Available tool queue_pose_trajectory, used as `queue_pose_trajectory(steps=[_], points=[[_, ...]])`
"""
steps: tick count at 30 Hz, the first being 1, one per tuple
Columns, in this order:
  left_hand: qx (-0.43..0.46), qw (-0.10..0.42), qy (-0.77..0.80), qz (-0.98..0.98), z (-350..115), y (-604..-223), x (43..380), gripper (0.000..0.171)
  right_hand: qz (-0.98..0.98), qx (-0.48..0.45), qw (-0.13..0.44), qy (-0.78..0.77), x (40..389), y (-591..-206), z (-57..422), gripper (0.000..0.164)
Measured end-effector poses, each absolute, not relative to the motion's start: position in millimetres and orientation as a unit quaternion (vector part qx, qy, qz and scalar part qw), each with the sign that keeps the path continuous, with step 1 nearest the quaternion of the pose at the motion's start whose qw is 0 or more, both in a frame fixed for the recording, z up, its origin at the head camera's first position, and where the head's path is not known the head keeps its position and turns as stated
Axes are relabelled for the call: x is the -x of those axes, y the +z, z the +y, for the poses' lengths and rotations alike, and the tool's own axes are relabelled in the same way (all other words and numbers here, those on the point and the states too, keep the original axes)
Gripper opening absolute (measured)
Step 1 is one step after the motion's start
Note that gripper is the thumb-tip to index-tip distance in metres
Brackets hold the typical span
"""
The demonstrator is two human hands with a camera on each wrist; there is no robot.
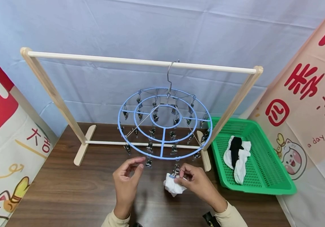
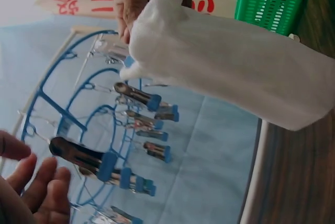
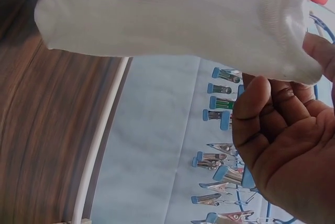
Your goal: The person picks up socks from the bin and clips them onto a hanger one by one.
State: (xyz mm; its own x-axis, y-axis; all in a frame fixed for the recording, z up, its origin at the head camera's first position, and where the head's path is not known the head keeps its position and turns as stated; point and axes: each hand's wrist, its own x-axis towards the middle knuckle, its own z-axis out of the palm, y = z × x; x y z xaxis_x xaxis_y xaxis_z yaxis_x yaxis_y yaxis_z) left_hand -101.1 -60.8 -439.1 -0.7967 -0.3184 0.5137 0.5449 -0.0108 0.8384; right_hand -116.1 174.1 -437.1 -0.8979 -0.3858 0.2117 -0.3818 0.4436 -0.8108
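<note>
A white sock (image 1: 175,185) hangs from a clip (image 1: 176,170) at the front rim of a round blue clip hanger (image 1: 162,150). My right hand (image 1: 198,183) pinches the sock's upper edge beside that clip, thumb near the cuff in the right wrist view. Below the cuff, the sock (image 3: 157,20) dangles at full length. My left hand (image 1: 126,181) is to the left of the sock, thumb and fingers apart with nothing between them. Its fingertips are close to a bare metal clip (image 2: 84,156) with blue tips.
The hanger hooks onto the white top rail (image 1: 139,61) of a wooden rack. To the right, a green basket (image 1: 264,186) contains white socks (image 1: 240,170) and a black sock (image 1: 236,148). The brown table (image 1: 66,192) lies beneath, with a pale blue cloth behind.
</note>
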Motion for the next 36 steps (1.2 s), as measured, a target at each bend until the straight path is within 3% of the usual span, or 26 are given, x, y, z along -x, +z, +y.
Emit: queue_pose_trajectory(steps=[7, 13, 18, 27, 36], points=[[0.135, 0.194, -0.693, -0.681, -66.0, -447.9, 105.4, 0.047, 0.855, 0.216, 0.000, -0.471, 114.0, -438.4, 176.8, 0.028], [0.138, 0.141, -0.680, -0.706, -65.8, -447.8, 104.7, 0.038, 0.854, 0.208, 0.007, -0.476, 111.8, -438.5, 179.4, 0.026], [0.127, 0.128, -0.689, -0.702, -67.8, -446.7, 106.6, 0.029, 0.836, 0.204, 0.001, -0.509, 114.2, -431.5, 184.4, 0.021], [0.103, 0.119, -0.703, -0.693, -67.2, -445.8, 107.2, 0.027, 0.849, 0.181, -0.051, -0.494, 117.6, -397.4, 195.6, 0.015], [0.084, 0.108, -0.717, -0.683, -66.2, -443.9, 105.4, 0.027, 0.864, 0.138, -0.068, -0.480, 139.7, -405.7, 241.3, 0.011]])
